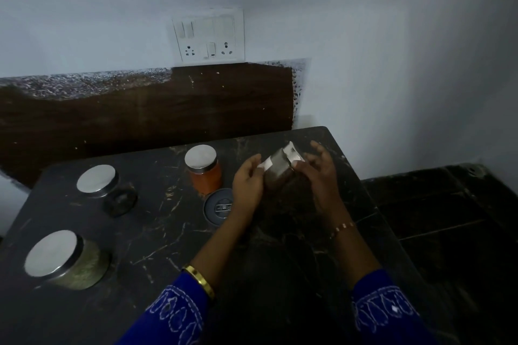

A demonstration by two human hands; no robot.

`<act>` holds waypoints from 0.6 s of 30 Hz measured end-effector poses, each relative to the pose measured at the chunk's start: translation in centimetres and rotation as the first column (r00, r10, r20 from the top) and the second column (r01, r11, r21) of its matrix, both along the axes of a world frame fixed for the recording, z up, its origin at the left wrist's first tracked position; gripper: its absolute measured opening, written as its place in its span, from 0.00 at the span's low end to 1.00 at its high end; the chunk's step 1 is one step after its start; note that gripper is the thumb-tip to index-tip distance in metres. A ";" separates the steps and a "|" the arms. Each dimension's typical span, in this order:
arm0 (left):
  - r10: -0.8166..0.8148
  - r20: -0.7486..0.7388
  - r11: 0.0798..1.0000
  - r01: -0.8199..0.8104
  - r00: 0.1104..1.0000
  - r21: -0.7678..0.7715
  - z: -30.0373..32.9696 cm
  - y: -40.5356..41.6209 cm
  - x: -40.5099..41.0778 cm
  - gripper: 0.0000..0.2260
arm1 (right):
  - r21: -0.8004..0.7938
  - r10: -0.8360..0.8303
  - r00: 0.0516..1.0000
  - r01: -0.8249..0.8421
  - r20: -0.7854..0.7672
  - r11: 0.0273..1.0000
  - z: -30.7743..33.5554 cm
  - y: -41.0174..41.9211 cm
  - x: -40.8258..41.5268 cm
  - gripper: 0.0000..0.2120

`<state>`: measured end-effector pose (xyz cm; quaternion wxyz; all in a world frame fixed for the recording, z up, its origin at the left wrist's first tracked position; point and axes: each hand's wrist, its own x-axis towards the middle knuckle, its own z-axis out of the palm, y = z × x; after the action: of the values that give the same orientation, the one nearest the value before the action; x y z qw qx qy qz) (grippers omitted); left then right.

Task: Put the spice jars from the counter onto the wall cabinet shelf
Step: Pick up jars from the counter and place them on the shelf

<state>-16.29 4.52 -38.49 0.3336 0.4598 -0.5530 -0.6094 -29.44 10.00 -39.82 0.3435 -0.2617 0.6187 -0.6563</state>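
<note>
Head-camera view, told as two people talking it over.

**Q:** What does the view take in?

**R:** It looks down on a dark marble counter (157, 235) set against a pale wall, with a white switch and socket plate (208, 35) above it. Two arms in blue embroidered sleeves reach forward over the counter.

**Q:** What are the hands doing?

**R:** Both are on one steel-lidded jar (280, 168), tilted and lifted a little off the counter's far right part. The left hand (248, 182) curls its fingers against the jar's left side — the thumb lies near a white label. The right hand (322, 173) cups the right side, its upper fingers spread loosely. The picture is blurred there, so whether the right fingers truly press the jar is hard to say.

**Q:** Where are the other jars?

**R:** Three stand on the counter with lids on. An orange-filled jar (204, 171) stands just left of the left hand. A dark jar (105, 187) stands farther left. A greenish jar (64, 260) sits nearest the viewer, at the left edge. A round dark disc (220, 206) with lettering lies flat below the orange jar.

**Q:** How far along is the task?

**R:** Early, by the look of it. No wall cabinet or shelf shows in the view, so nothing can be counted as put away. One jar is in hand — three wait on the counter.
</note>
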 end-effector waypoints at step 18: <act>-0.019 -0.319 0.983 0.076 0.948 0.167 4.7 4.5 7.2 0.18 | -0.141 0.169 0.983 -0.158 0.077 0.977 5.6 1.5 8.2 0.16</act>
<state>-9.12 9.05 -33.80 0.3608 0.3707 -0.4469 -0.7299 -21.27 11.49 -34.17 0.4049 -0.3050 0.5337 -0.6768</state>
